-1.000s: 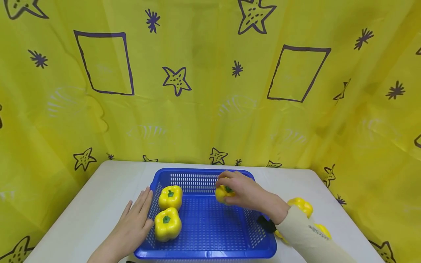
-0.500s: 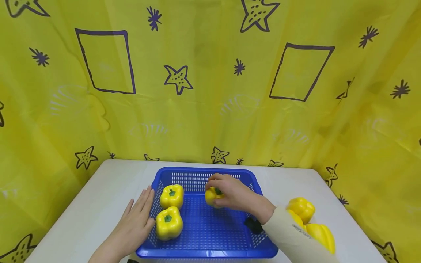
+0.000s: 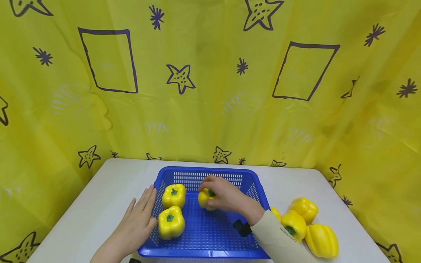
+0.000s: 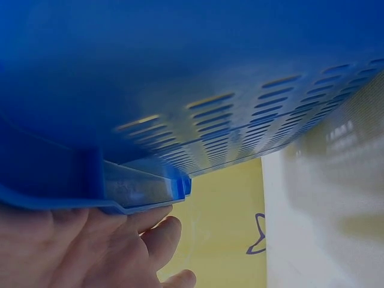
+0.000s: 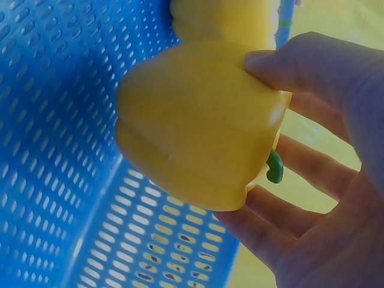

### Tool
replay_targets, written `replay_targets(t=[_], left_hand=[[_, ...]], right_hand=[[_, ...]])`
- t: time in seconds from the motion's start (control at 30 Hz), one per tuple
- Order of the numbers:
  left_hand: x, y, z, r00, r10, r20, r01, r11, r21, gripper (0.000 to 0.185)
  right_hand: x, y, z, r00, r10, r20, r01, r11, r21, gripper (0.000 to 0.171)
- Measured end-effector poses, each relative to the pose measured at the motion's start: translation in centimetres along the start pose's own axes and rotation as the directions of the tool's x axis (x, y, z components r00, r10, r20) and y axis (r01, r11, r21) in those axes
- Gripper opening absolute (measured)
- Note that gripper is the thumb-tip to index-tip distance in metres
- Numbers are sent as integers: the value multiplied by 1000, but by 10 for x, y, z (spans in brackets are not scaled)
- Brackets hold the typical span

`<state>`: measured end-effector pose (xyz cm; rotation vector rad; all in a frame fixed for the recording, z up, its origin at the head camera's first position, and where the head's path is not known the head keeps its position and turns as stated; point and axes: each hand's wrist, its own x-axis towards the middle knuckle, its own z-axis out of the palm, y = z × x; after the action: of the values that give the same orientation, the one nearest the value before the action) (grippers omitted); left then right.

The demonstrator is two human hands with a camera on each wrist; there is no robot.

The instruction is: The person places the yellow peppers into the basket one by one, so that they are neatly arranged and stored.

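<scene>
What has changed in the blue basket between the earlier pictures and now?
The right hand, gripping a yellow bell pepper, has carried it leftward over the blue perforated plastic basket, toward the two yellow peppers already inside. Those two peppers have not moved, and the left hand stays flat against the basket's left wall.

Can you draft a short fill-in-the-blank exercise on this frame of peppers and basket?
1. The right hand grips a yellow pepper over the ____ basket.
2. The left hand rests flat against the basket's ____ wall.
3. Besides the held one, ____ peppers sit inside the basket: the far pepper and the near pepper.
4. The loose peppers lie on the table to the basket's ____.

Missing words: blue; left; two; right
</scene>
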<state>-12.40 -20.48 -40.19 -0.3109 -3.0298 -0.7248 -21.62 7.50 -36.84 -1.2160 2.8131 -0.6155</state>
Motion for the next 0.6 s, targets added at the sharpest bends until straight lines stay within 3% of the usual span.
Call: replay_targets(t=[0.6], left_hand=[[-1,3,0,1000,1,-24,0,1000,14,71]], right_hand=[[14,-5,16,995,46,94,-51,998,43,39]])
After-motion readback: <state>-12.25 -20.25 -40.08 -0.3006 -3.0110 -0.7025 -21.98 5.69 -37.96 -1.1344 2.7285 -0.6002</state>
